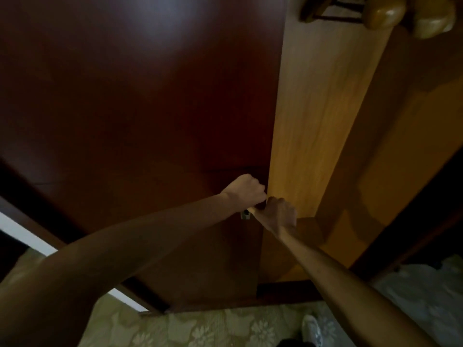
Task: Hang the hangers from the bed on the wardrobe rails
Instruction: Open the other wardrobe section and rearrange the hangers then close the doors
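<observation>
- Both hands meet low at the edge of the dark door, where it borders the light panel of the open wardrobe.
- The left hand is curled into a fist at the door's edge, over a small metal handle. What it grips is hidden under the knuckles.
- The right hand sits just beside and below it, touching it, fingers curled round the same edge or handle. I cannot tell which.
- Neither hand carries a hanger.
- Wooden hangers show at the top right, up inside the wardrobe, well above and to the right of both hands. Their long axis seems to run out towards the viewer. The rail itself is not visible.
- The bed is not clearly in view. Pale bedding or plastic lies at lower right, and patterned floor below.
- Judgement: the door is being worked, not a hanger. The right hand is the nearer one to the opening.
</observation>
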The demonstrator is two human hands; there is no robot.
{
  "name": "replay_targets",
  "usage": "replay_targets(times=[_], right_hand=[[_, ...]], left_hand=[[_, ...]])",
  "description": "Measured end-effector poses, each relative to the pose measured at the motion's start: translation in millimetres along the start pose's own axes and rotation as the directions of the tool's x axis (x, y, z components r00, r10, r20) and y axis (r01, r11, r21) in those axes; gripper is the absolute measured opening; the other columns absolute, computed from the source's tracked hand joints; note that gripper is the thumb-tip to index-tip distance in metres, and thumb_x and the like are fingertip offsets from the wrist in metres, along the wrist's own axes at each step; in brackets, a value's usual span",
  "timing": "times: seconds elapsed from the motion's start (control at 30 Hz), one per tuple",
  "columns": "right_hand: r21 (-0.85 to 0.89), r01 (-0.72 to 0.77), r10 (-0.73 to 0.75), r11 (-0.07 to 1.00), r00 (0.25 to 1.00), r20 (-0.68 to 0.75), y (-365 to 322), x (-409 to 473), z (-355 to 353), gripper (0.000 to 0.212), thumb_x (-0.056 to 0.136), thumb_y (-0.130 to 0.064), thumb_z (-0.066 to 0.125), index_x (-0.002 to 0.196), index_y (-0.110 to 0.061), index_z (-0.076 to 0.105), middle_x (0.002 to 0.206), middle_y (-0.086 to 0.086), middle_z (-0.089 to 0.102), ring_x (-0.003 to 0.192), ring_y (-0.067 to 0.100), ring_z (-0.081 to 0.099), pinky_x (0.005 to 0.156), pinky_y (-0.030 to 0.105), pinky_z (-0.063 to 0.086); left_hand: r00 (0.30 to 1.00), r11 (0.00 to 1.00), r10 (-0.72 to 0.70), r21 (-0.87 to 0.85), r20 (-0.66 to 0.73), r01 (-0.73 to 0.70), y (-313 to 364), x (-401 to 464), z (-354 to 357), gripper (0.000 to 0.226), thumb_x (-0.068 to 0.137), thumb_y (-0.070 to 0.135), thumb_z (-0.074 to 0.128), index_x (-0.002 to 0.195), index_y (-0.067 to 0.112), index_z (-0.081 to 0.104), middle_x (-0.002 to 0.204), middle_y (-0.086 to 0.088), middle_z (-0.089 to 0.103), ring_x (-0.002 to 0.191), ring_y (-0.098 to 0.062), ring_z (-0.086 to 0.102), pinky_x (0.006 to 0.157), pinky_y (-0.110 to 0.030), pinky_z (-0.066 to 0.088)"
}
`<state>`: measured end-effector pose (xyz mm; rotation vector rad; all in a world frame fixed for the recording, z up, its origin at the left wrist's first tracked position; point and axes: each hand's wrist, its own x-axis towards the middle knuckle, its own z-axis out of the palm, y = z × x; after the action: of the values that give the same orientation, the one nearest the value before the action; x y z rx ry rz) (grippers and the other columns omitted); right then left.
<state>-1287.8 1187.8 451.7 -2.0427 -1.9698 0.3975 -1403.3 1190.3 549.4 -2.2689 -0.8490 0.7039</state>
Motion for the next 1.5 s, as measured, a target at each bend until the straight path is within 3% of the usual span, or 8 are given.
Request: replay_targets(times=[0.13,0.2,0.4,0.63,0.83,1.17,1.33,1.5], right_hand=[[-0.117,0.034,-0.047,0.993,0.992,-0.114,-6,0,-1,0.061,0.088,-0.075,0.048,0.062,-0.02,0.056,0.056,-0.004,0.055,0.048,0.012,0.049,0.048,0.023,0.042],[-0.188,0.056,-0.08,0.98,0.989,-0.124,-8,2,-3,0.06,0.09,-0.072,0.049,0.059,-0.021,0.051,0.053,-0.005,0.051,0.046,0.011,0.047,0.048,0.023,0.043],[-0.309,0.02,-0.055,0.951,0.993,-0.107,-8,4,1,0.047,0.093,-0.06,0.055,0.07,-0.019,0.057,0.071,-0.002,0.063,0.062,0.015,0.06,0.056,0.027,0.05],[-0.233,-0.013,-0.015,0.972,0.993,-0.117,6,2,-10,0.054,0.089,-0.069,0.053,0.071,-0.019,0.053,0.07,0.0,0.058,0.064,0.018,0.06,0.059,0.028,0.052],[-0.194,-0.06,0.043,0.979,0.995,-0.092,29,6,-18,0.058,0.092,-0.067,0.046,0.073,-0.015,0.064,0.071,0.002,0.065,0.065,0.02,0.064,0.058,0.028,0.049],[-0.136,-0.118,0.105,0.984,0.989,-0.1,58,4,-32,0.048,0.094,-0.054,0.051,0.062,-0.018,0.051,0.063,0.002,0.059,0.058,0.022,0.06,0.056,0.029,0.046],[-0.305,-0.161,0.132,0.939,0.985,-0.113,70,5,-32,0.046,0.103,-0.049,0.038,0.078,-0.016,0.059,0.081,0.003,0.067,0.065,0.02,0.06,0.054,0.029,0.044],[-0.306,-0.08,0.095,0.949,0.995,0.035,43,-15,-23,0.031,0.088,-0.051,0.067,0.08,-0.022,0.061,0.075,-0.003,0.059,0.069,0.019,0.062,0.055,0.027,0.041]], left_hand=[[0.998,0.997,-0.058,-0.047,0.008,0.059,1,-3,-9,0.012,0.097,0.009,0.062,0.089,0.016,0.068,0.062,0.002,0.037,0.068,-0.014,0.057,0.06,-0.029,0.04],[0.999,0.998,-0.04,-0.049,-0.03,0.039,-1,-1,-10,0.019,0.095,0.007,0.063,0.079,0.018,0.063,0.062,0.003,0.044,0.062,-0.014,0.052,0.058,-0.029,0.038],[0.998,1.0,0.013,-0.019,-0.055,-0.014,-1,3,-16,0.026,0.093,0.011,0.067,0.072,0.02,0.055,0.069,0.005,0.054,0.059,-0.015,0.05,0.057,-0.03,0.035],[0.991,0.998,0.009,-0.065,-0.132,-0.018,5,13,-21,0.034,0.093,0.01,0.066,0.066,0.02,0.046,0.063,0.004,0.045,0.075,-0.015,0.068,0.058,-0.031,0.035],[0.978,0.992,0.028,-0.113,-0.206,-0.052,7,28,-25,0.016,0.094,0.008,0.062,0.091,0.022,0.068,0.094,0.004,0.07,0.087,-0.017,0.07,0.061,-0.032,0.038],[0.964,0.983,0.033,-0.165,-0.266,-0.079,15,56,-43,0.018,0.096,0.008,0.058,0.091,0.023,0.066,0.093,0.004,0.069,0.088,-0.016,0.07,0.061,-0.031,0.037],[0.959,0.963,-0.076,-0.27,-0.274,-0.001,22,56,-15,0.012,0.096,0.015,0.062,0.106,0.019,0.067,0.095,0.001,0.07,0.085,-0.018,0.07,0.061,-0.032,0.037],[0.929,0.826,-0.321,-0.534,-0.183,0.18,25,16,29,0.023,0.103,0.03,0.049,0.1,0.016,0.066,0.085,-0.001,0.069,0.075,-0.02,0.068,0.059,-0.033,0.036]])
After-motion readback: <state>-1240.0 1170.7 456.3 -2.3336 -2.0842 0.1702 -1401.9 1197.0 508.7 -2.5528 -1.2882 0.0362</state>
